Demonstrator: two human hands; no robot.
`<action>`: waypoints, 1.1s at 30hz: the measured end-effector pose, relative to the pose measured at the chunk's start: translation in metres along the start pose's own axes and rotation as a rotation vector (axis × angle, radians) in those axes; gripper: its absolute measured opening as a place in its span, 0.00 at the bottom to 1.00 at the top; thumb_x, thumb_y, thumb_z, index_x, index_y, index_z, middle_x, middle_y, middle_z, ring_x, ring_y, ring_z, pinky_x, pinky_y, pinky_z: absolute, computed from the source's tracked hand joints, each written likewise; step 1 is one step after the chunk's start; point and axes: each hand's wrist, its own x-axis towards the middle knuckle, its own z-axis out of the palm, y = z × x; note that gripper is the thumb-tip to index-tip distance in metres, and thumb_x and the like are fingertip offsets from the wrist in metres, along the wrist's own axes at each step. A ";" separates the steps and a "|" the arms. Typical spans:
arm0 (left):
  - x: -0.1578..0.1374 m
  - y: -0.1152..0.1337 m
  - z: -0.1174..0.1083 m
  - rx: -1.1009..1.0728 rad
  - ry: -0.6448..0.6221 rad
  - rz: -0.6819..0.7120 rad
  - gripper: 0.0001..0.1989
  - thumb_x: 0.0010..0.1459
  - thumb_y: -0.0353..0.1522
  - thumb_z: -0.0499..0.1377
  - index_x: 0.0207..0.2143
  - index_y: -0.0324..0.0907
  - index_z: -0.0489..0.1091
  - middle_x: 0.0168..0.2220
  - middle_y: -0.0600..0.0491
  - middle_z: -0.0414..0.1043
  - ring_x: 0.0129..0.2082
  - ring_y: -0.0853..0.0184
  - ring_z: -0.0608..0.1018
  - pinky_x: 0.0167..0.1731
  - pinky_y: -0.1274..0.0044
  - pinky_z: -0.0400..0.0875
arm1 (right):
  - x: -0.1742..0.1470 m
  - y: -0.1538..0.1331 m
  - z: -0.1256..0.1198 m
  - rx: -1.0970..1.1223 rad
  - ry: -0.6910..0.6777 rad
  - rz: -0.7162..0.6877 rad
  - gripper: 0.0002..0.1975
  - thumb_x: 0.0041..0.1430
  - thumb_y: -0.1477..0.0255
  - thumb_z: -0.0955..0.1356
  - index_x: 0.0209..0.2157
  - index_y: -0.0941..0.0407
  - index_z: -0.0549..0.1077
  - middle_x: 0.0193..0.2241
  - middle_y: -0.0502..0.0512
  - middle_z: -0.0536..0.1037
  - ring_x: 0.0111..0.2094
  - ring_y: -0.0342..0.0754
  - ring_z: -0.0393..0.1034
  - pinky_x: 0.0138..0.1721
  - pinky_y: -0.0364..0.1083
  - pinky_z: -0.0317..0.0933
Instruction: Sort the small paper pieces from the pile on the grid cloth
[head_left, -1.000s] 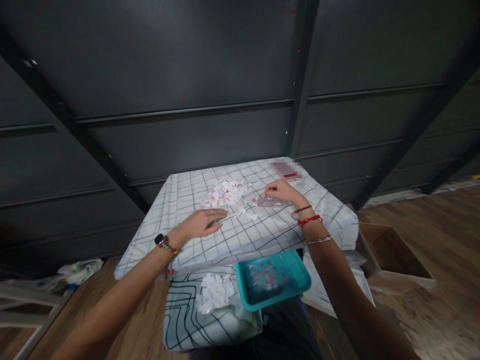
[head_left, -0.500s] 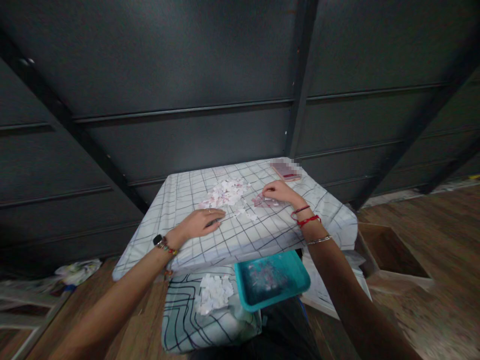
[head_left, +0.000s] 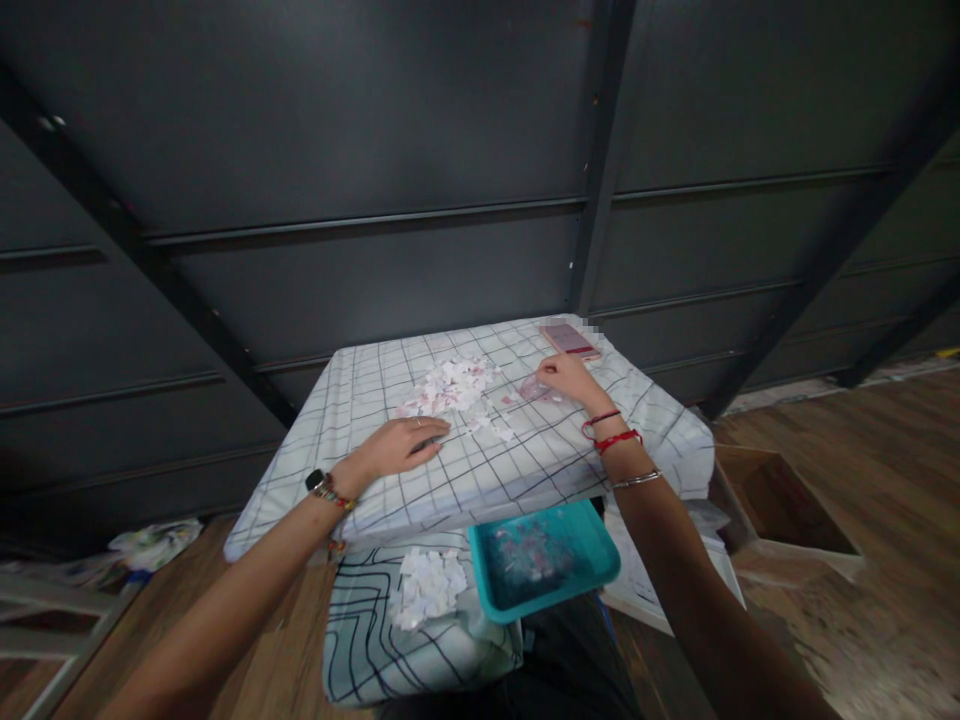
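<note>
My left hand lies on the checked tablecloth with its fingers stretched out and together; a dark narrow patch shows between thumb and fingers, too unclear to name. Just beyond its fingertips spreads a heap of small white and pinkish paper scraps. On the right, my right hand has thumb and fingers pinched at the edge of a small see-through pinkish plastic bag, which rests on the cloth. A few loose scraps lie between the hands.
A phone-like pink object lies at the table's far right corner. Below the near edge are a teal tray with fine bits and a pile of white scraps on a patterned cushion. An open box stands on the floor, right. A dark panel wall rises behind.
My right hand has shifted slightly right and away from me, and the pinkish bag has moved with it. My left hand stays where it was.
</note>
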 end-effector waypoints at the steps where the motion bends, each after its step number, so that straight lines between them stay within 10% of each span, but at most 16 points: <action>1: 0.000 0.000 0.000 0.000 0.002 0.001 0.16 0.62 0.35 0.46 0.48 0.39 0.65 0.49 0.50 0.68 0.48 0.66 0.70 0.49 0.73 0.66 | 0.000 0.000 0.000 0.000 0.003 -0.003 0.11 0.47 0.74 0.61 0.20 0.61 0.74 0.17 0.51 0.70 0.22 0.41 0.60 0.24 0.41 0.46; 33: 0.001 0.001 -0.001 0.002 0.017 -0.006 0.17 0.62 0.36 0.46 0.48 0.39 0.66 0.48 0.49 0.69 0.47 0.66 0.71 0.48 0.72 0.67 | -0.002 -0.005 -0.003 0.067 -0.088 -0.030 0.11 0.46 0.73 0.61 0.18 0.60 0.71 0.17 0.49 0.68 0.22 0.41 0.59 0.24 0.41 0.47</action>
